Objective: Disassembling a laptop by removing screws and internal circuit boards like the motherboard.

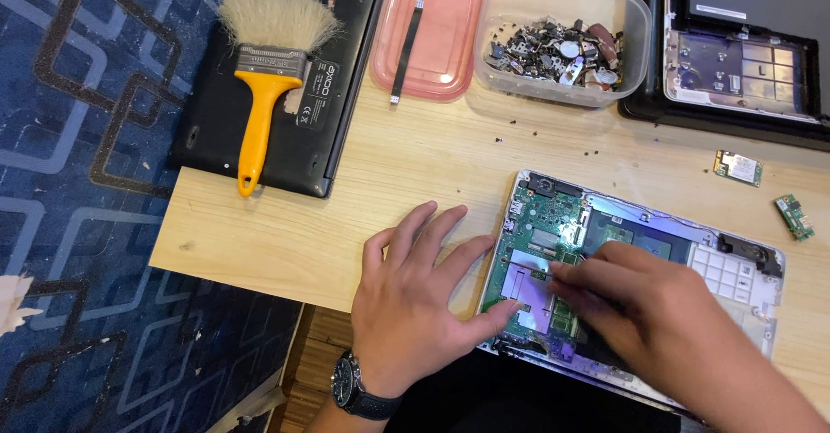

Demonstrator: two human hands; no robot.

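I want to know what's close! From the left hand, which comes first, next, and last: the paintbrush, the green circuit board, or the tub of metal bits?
From the left hand:
1. Green circuit board, touching its thumb, on the right.
2. Paintbrush, up and left, lying on a black laptop.
3. Tub of metal bits, at the table's far edge, up and right.

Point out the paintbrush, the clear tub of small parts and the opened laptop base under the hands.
paintbrush [258, 117], head view, on its yellow handle.
clear tub [635, 9], head view, on its right rim.
opened laptop base [735, 269], head view, on the bare white frame at its right.
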